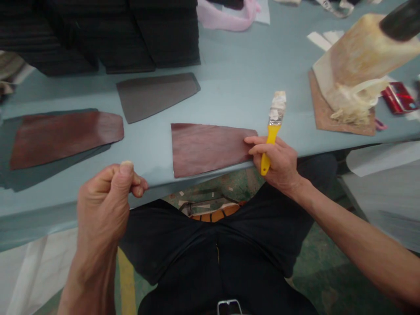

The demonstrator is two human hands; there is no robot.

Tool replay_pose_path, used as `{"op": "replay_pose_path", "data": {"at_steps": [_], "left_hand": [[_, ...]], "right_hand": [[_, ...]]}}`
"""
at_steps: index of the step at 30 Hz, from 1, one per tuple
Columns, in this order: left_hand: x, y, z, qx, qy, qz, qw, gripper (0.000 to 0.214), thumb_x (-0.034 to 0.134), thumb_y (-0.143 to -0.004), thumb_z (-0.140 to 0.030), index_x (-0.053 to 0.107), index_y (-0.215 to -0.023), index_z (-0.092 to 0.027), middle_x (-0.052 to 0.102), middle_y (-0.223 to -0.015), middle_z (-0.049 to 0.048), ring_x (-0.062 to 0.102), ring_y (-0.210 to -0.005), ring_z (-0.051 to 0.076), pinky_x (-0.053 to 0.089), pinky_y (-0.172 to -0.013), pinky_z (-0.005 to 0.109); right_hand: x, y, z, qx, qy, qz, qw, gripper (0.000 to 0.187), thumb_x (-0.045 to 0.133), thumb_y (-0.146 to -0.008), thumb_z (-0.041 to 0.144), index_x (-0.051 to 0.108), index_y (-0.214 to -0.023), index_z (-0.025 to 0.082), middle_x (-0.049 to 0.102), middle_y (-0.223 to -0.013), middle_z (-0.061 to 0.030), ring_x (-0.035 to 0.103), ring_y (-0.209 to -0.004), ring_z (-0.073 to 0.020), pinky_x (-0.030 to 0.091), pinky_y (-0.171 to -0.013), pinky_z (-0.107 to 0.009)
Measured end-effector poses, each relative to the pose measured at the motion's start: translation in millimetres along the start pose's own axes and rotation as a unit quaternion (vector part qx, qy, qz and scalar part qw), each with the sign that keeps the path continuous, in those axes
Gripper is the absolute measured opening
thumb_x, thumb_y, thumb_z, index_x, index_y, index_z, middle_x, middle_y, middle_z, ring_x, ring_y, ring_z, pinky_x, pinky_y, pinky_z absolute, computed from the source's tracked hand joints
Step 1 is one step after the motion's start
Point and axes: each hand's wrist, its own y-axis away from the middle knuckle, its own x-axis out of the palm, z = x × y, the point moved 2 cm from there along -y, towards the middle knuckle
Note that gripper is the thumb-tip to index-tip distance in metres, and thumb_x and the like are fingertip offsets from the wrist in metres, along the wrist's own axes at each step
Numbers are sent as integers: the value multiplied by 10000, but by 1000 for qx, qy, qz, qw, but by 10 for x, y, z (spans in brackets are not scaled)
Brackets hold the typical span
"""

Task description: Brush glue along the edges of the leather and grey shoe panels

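In my right hand (278, 162) is a paintbrush (271, 135) with a yellow handle, its whitish, caked bristles pointing away from me. Fingertips of that hand touch the narrow end of a reddish-brown leather piece (210, 148) lying flat at the table's front edge. My left hand (108, 197) hovers over the edge to the left, fingers curled and thumb pressed on the index finger; whether anything is pinched there is hidden. Left of it, another brown leather piece (65, 135) rests on dark pieces. A grey tapered piece (157, 94) lies behind.
Tall stacks of black pieces (177, 35) stand at the back left of the blue-grey table (243, 78). At right, a glue-crusted plastic container (354, 57) sits on a brown board (320, 105), beside a red shiny object (398, 98). Pink cloth (226, 17) lies at the back.
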Motion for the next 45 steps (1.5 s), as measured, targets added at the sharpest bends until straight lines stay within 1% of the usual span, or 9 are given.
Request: {"op": "replay_pose_path", "data": {"at_steps": [6, 8, 12, 16, 21, 26, 33, 41, 45], "left_hand": [[142, -40, -126, 17, -34, 61, 997, 308, 765, -924, -475, 696, -778, -213, 712, -702, -35, 653, -639, 110, 508, -661, 242], [193, -33, -131, 21, 2, 62, 998, 386, 744, -957, -481, 637, -705, -209, 653, -641, -41, 634, -619, 113, 502, -650, 258], [258, 15, -138, 41, 123, 42, 991, 606, 665, -1034, -499, 455, -544, -210, 383, -478, -62, 491, -495, 105, 439, -564, 297], [321, 108, -123, 28, 184, 75, 980, 666, 645, -1041, -514, 385, -508, -213, 280, -444, -72, 310, -410, 89, 388, -499, 311], [318, 190, 11, -34, 99, 144, 984, 572, 555, -1065, -573, 460, -612, -237, 455, -577, -30, 508, -576, 143, 476, -630, 330], [236, 233, 24, -28, -23, 192, 981, 440, 537, -1059, -534, 598, -743, -234, 618, -702, -6, 603, -685, 150, 489, -685, 295], [317, 382, -85, -56, -49, 200, 977, 332, 723, -898, -479, 638, -706, -222, 635, -643, -15, 545, -547, 128, 419, -501, 253], [431, 485, -102, -27, -23, 268, 963, 592, 513, -1053, -504, 485, -530, -230, 507, -528, -4, 524, -531, 141, 398, -526, 283], [441, 454, -48, -30, -45, 259, 964, 347, 692, -947, -443, 641, -678, -230, 612, -627, -25, 554, -565, 123, 431, -553, 243]], "right_hand": [[3, 6, -1, 9, 0, 5, 1000, 153, 586, -1024, 123, 646, -998, 261, 845, -1193, -73, 834, -985, -224, 654, -839, -374], [3, 6, 4, 3, -3, 4, 1000, 165, 593, -1012, 107, 650, -1013, 262, 842, -1206, -76, 835, -985, -230, 654, -837, -372], [3, 3, 9, 1, -5, -1, 1000, 174, 605, -1000, 89, 648, -1012, 257, 842, -1200, -81, 834, -982, -229, 650, -843, -365], [4, 5, 9, 0, -9, -7, 1000, 169, 601, -996, 91, 654, -1008, 250, 840, -1208, -85, 834, -1002, -239, 653, -871, -382], [6, 11, 5, 3, -1, -2, 1000, 167, 592, -1009, 99, 639, -1007, 260, 844, -1199, -73, 836, -990, -224, 654, -851, -371], [6, 8, 9, 9, 0, -6, 1000, 164, 573, -1028, 118, 632, -1004, 269, 845, -1199, -64, 835, -997, -219, 649, -842, -369], [15, 3, 13, 12, 8, -8, 1000, 162, 565, -1028, 118, 626, -988, 262, 850, -1181, -61, 836, -999, -210, 651, -844, -362], [11, 2, 7, 32, 13, 7, 999, 154, 549, -1052, 176, 628, -968, 277, 851, -1184, -45, 832, -1018, -218, 670, -846, -390], [12, 6, 3, 35, 15, 11, 999, 165, 547, -1044, 164, 633, -962, 278, 849, -1195, -40, 831, -1023, -219, 671, -858, -391]]}}
